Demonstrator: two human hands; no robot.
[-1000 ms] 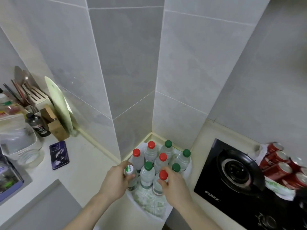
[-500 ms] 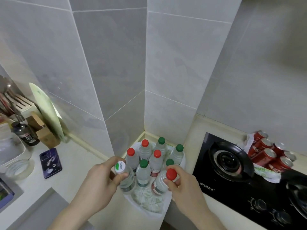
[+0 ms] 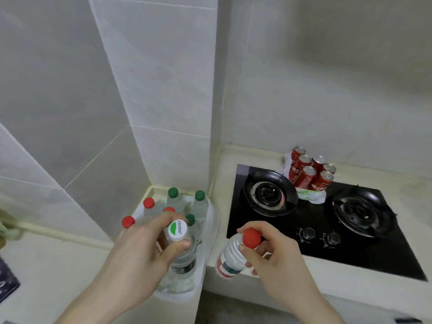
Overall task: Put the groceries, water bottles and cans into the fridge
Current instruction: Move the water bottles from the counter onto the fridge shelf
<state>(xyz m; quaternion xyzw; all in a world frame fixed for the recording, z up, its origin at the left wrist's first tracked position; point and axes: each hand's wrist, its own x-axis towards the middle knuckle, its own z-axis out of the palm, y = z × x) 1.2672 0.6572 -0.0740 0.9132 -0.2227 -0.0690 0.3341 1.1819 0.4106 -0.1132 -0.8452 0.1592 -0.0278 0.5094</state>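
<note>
- Gripping a white-capped water bottle by the neck, the left hand is curling fingers and thumb round it above the white bag.
- The right hand is pinching a red-capped bottle, tilted, near the black stove.
- Other bottles are standing in the bag in the counter corner.
- Red cans are sitting behind the burners.

1. In my left hand I grip a clear white-capped bottle by its neck.
2. My right hand holds a tilted red-capped bottle.
3. More capped bottles stand in the corner; red cans cluster behind the stove.
</note>
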